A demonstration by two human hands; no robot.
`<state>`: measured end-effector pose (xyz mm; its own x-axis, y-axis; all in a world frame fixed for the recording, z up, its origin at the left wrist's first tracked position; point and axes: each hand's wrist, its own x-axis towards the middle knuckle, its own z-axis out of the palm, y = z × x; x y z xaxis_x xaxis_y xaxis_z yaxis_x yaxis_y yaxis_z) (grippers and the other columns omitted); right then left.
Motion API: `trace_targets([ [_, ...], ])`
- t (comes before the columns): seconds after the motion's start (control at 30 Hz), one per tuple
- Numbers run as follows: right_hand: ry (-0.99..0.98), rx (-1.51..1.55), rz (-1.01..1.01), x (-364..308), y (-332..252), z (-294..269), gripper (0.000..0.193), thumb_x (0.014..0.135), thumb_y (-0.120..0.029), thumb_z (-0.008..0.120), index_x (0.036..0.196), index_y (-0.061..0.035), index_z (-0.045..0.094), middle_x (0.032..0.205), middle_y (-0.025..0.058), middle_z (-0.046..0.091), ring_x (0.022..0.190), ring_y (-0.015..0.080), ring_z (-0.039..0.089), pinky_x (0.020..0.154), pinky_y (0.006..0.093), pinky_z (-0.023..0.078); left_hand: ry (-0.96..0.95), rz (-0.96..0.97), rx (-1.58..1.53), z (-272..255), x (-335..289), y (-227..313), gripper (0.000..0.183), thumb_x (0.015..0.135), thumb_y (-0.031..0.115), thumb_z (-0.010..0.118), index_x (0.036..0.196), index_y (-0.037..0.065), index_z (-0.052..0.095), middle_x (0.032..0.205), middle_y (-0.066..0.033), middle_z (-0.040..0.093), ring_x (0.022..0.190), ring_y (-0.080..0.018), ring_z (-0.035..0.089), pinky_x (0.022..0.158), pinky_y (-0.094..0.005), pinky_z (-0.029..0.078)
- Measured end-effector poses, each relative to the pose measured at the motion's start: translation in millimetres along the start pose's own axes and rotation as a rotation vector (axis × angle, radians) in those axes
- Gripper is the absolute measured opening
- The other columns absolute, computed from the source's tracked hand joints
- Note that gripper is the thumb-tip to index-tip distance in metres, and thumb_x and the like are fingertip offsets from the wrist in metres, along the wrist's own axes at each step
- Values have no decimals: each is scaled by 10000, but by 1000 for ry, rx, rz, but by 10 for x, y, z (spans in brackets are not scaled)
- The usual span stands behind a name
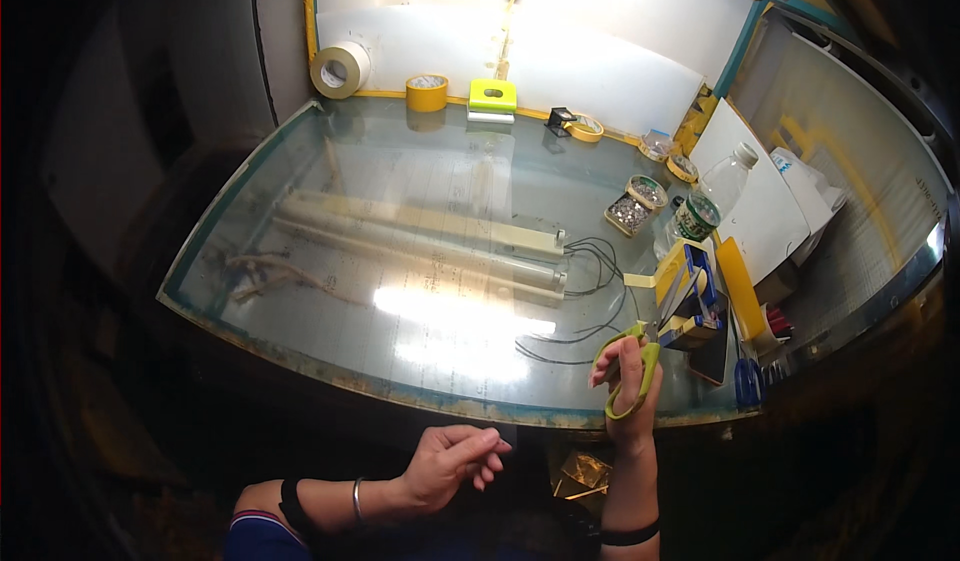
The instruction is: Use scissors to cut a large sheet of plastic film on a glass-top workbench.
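Note:
My right hand is at the table's near right edge, with its fingers in the green handles of a pair of scissors. The blades point away from me, toward a blue and yellow tape dispenser, and are partly lost against it. My left hand hangs just in front of the table's near edge, thumb pressed to curled fingers. What it pinches, if anything, is too faint to make out.
The glass-topped table has lamp tubes and black cables beneath its glass. At the back stand a white roll, a yellow tape roll and a green hole punch. On the right are a small-parts container and a clear bottle.

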<state>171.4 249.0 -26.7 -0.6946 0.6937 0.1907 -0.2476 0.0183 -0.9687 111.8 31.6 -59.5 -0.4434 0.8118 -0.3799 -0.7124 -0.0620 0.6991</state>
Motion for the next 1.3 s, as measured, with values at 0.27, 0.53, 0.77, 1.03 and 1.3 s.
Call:
trace_targets([
  [0.27,-7,9,-7,-5,28,-11,281,927,-279,450,800,-29,475,688,54,499,569,118,492,532,244,417,-51,-76,102,24,-19,-56,282,896,215,533,966,-50,604,779,-94,619,664,-121,591,550,-221,475],
  [0.53,39,-16,-60,-46,-6,30,257,923,-250,449,789,-31,466,679,44,485,559,110,485,516,242,414,-14,-5,175,24,-65,-4,247,877,186,560,964,-41,608,760,-87,622,643,-112,589,546,-209,475],
  [0.77,-131,-25,-18,-916,-22,128,197,904,-171,459,799,-8,494,690,48,515,589,101,497,561,234,441,-11,61,154,121,-149,148,263,882,193,551,1010,-32,595,786,-75,625,634,-100,586,535,-203,472],
  [1.03,-353,147,554,-1787,193,118,309,927,-296,454,1041,-10,441,914,83,506,811,136,523,721,284,461,-37,77,112,250,-83,50,257,888,222,546,988,-10,594,774,-63,615,612,-95,568,534,-202,464],
  [1.3,-426,103,519,-1736,82,187,348,947,-358,380,1101,-47,409,912,37,477,816,109,491,724,260,438,-55,82,160,294,-132,-78,238,886,194,552,983,-20,593,792,-75,618,641,-94,572,582,-198,471],
])
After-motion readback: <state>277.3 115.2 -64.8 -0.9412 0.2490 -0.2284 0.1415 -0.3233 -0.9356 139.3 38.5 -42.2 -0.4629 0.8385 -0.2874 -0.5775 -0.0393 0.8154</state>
